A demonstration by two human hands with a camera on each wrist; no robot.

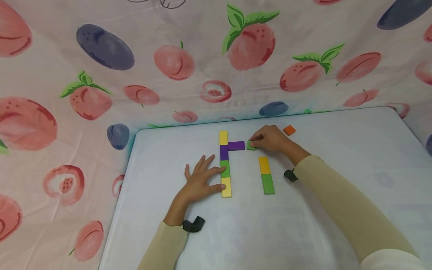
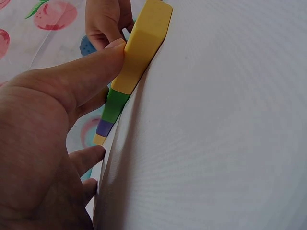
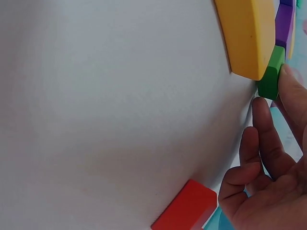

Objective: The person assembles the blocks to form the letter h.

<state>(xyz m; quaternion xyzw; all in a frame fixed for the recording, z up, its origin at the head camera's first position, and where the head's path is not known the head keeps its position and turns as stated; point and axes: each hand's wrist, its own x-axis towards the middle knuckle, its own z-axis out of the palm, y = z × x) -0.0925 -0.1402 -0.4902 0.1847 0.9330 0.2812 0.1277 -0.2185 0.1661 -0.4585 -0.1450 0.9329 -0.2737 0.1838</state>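
Green marks the small block (image 3: 271,74), which we see pinched by the right hand (image 1: 270,138) just right of the purple bar (image 1: 236,146), probably for fine control. The left hand (image 1: 198,182) lies spread, thumb and forefinger touching the row of blocks (image 1: 225,163) at left, we judge to steady it.

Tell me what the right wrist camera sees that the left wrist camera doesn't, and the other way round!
Only the right wrist view shows the red-orange block and the pinched green block in the right hand.

Only the left wrist view shows the left hand, the yellow block it touches, and the green block at that yellow one's far end.

Both show the white table and the right hand, though the left wrist view catches just part of that hand, at the top.
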